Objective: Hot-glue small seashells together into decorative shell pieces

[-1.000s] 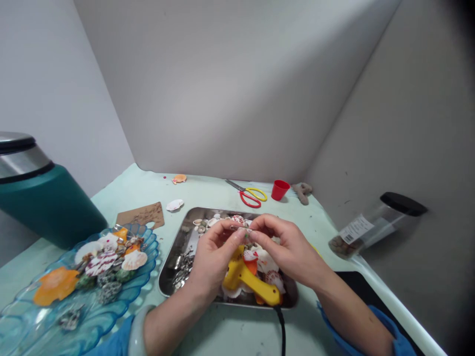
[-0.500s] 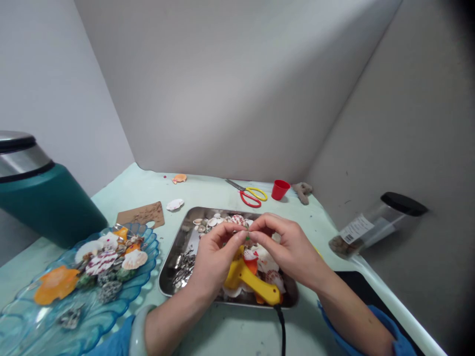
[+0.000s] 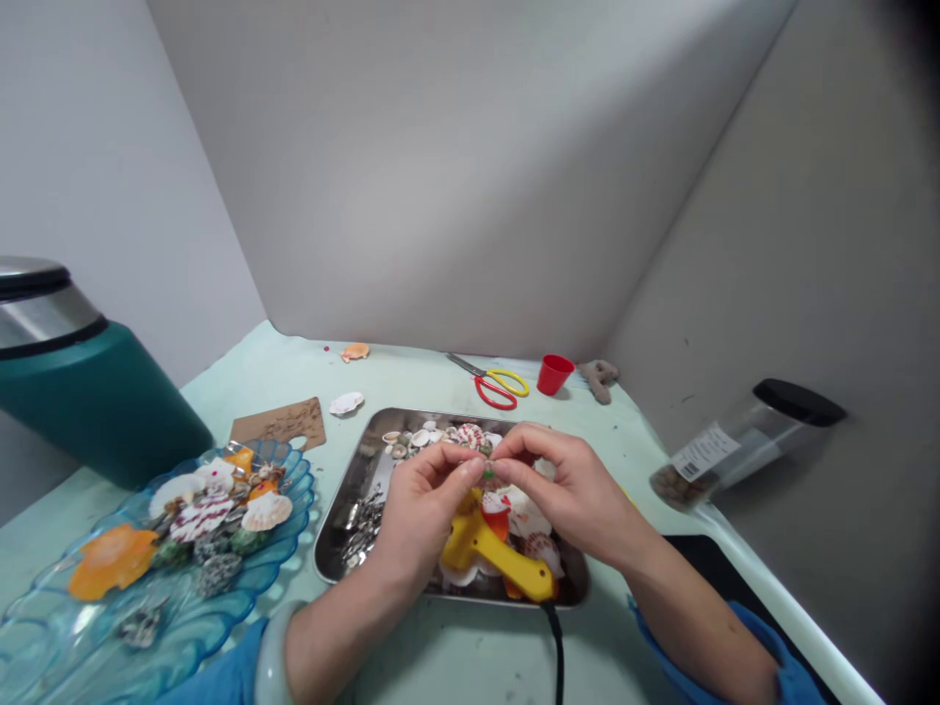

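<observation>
My left hand (image 3: 420,511) and my right hand (image 3: 573,494) meet above the metal tray (image 3: 332,534), thumbs and forefingers pinched together. Between the fingertips is a tiny item with a green bit (image 3: 489,474); it is too small to name and mostly covered by the fingers. Below the hands, a yellow hot glue gun (image 3: 506,565) lies in the tray with its black cord (image 3: 559,651) running over the front rim. White, orange and red-speckled seashells (image 3: 541,553) lie around it. Small shells (image 3: 430,434) fill the back of the tray, and shiny metal pieces (image 3: 361,534) its left side.
At left, a blue scalloped plate (image 3: 290,548) bears shells and stones, beside a teal bottle (image 3: 110,401). Behind the tray lie a brown card (image 3: 283,424), a white shell (image 3: 347,403), scissors (image 3: 495,392) and a red cup (image 3: 554,374). A clear jar (image 3: 734,455) leans at right.
The fingertips have parted slightly, so more of the small green item shows between them. Both hands stay over the tray; the other things have not moved.
</observation>
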The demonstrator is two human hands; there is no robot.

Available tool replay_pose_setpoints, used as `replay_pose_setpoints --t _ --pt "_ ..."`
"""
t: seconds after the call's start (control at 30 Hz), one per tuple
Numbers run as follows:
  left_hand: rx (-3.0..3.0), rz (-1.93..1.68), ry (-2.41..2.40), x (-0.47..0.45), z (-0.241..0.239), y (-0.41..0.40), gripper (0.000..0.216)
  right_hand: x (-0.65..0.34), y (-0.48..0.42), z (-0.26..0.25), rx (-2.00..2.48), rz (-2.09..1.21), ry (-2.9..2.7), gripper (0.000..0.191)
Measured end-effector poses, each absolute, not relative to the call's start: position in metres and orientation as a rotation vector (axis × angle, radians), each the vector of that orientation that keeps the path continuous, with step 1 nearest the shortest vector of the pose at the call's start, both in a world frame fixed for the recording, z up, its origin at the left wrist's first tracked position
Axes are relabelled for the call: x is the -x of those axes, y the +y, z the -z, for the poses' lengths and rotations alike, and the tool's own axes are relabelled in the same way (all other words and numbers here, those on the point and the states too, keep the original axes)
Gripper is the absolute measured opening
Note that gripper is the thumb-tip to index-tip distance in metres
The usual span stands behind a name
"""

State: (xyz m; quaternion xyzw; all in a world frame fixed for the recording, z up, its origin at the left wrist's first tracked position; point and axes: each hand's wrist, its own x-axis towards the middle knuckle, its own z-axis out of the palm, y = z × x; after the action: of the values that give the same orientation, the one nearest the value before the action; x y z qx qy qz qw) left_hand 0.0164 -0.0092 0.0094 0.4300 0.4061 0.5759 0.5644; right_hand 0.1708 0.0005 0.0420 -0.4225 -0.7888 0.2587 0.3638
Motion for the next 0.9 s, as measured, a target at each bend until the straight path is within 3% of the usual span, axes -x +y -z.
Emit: replay_pose_setpoints --t 0.9 --pt "-0.987 -1.304 0.986 -0.0158 -0.0060 -0.0075 0.009 -0.1714 0.0033 -0.0402 1.089 -0.678 -1.971 0.012"
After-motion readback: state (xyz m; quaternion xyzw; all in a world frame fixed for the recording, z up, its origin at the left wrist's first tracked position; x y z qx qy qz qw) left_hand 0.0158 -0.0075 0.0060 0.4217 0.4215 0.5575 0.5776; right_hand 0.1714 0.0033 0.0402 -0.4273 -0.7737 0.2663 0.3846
